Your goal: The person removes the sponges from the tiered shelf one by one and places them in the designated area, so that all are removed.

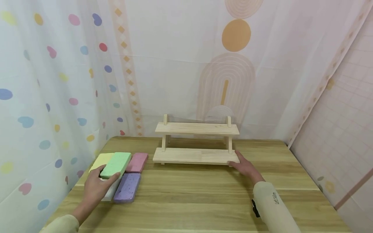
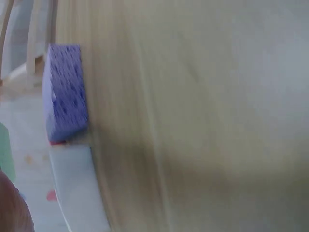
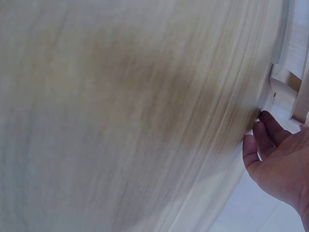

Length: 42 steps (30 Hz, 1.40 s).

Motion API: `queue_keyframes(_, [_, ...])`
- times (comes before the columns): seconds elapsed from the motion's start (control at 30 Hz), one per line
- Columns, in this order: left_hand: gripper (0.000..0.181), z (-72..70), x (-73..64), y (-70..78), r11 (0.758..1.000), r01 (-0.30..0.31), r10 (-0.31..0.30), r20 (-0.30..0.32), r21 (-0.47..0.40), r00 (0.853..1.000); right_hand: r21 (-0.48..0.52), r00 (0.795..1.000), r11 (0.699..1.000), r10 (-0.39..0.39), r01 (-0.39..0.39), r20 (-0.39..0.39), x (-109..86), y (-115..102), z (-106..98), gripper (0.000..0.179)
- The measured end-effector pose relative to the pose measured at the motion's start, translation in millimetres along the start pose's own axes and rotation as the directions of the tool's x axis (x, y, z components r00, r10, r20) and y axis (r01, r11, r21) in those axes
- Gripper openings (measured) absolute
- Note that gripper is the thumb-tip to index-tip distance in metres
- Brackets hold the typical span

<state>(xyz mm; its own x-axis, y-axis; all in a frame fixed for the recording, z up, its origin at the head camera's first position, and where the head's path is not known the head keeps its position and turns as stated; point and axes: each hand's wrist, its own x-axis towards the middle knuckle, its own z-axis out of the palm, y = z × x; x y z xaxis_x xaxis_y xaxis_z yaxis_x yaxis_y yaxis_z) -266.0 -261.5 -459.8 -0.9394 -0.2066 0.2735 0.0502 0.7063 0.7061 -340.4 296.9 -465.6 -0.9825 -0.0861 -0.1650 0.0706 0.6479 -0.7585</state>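
Note:
A light green sponge (image 1: 117, 165) is held by my left hand (image 1: 97, 184), thumb on its near right edge and fingers on its left side. It is above a white sponge (image 1: 109, 193) and beside yellow (image 1: 102, 160), pink (image 1: 138, 162) and purple (image 1: 127, 187) sponges. The left wrist view shows the purple sponge (image 2: 67, 92), the white one (image 2: 79, 188) and a sliver of green sponge (image 2: 6, 152). My right hand (image 1: 244, 165) grips the right end of the lower board of a two-tier wooden shelf (image 1: 192, 156). Several of its fingers (image 3: 263, 140) are curled in the right wrist view.
A wood-grain table (image 1: 192, 200) carries everything. The shelf's upper board (image 1: 198, 128) stands near the back edge, close to a patterned curtain (image 1: 175, 81). More curtain hangs along the left and right sides.

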Motion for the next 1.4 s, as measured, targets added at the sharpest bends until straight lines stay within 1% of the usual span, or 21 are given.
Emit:
queue_keyframes(0.1, [0.086,-9.3,-2.5,-10.6,1.0,0.023,-0.023,-0.003,0.009,1.0,-0.007,1.0,1.0,-0.001,0.001,-0.001,0.2,-0.7,0.3,0.09])
queue_keyframes(0.17, [0.087,-15.6,-3.6,-17.2,1.0,0.028,-0.028,-0.009,0.006,1.0,-0.011,1.0,1.0,0.0,0.0,-0.001,0.0,-1.0,0.5,0.09])
queue_keyframes(0.33, [0.083,-30.7,-4.0,-33.9,1.0,0.001,0.0,-0.042,0.027,0.999,-0.011,1.0,1.0,0.009,-0.009,-0.004,-1.0,-1.4,0.2,0.09])
queue_keyframes(0.47, [0.082,-40.4,-4.5,-49.5,0.997,0.016,-0.013,-0.054,0.07,0.998,-0.009,1.0,1.0,0.014,-0.014,-0.003,-0.4,-1.4,-0.1,0.089])
queue_keyframes(0.53, [0.083,-44.5,-5.8,-56.3,0.996,0.041,-0.038,-0.047,0.076,0.998,-0.007,1.0,1.0,0.017,-0.017,-0.002,-0.1,-0.9,0.0,0.089])
queue_keyframes(0.7, [0.087,-53.6,-7.4,-69.4,0.995,0.058,-0.057,-0.013,0.079,0.998,-0.002,1.0,1.0,0.018,-0.018,-0.006,0.5,-1.2,-0.1,0.088])
queue_keyframes(0.8, [0.089,-57.7,-8.6,-74.9,0.993,0.076,-0.076,-0.002,0.093,0.997,0.001,1.0,1.0,0.014,-0.014,-0.007,0.8,-2.1,0.1,0.089])
queue_keyframes(1.0, [0.09,-64.3,-12.1,-84.7,0.987,0.135,-0.136,0.002,0.09,0.991,0.002,1.0,1.0,0.012,-0.012,-0.007,0.7,-1.8,0.0,0.089])
queue_keyframes(1.1, [0.09,-66.3,-15.2,-89.8,0.986,0.132,-0.133,0.004,0.101,0.991,0.001,1.0,1.0,0.012,-0.012,-0.005,0.2,-1.6,0.1,0.089])
queue_keyframes(1.23, [0.09,-68.3,-17.5,-96.0,0.987,0.117,-0.121,0.03,0.109,0.992,0.013,1.0,1.0,0.009,-0.009,-0.012,-0.5,-2.3,-0.5,0.089])
queue_keyframes(1.4, [0.093,-68.4,-16.2,-99.2,0.981,0.139,-0.15,0.081,0.134,0.985,0.016,1.0,1.0,0.005,-0.005,-0.004,-1.3,-3.3,-0.7,0.089])
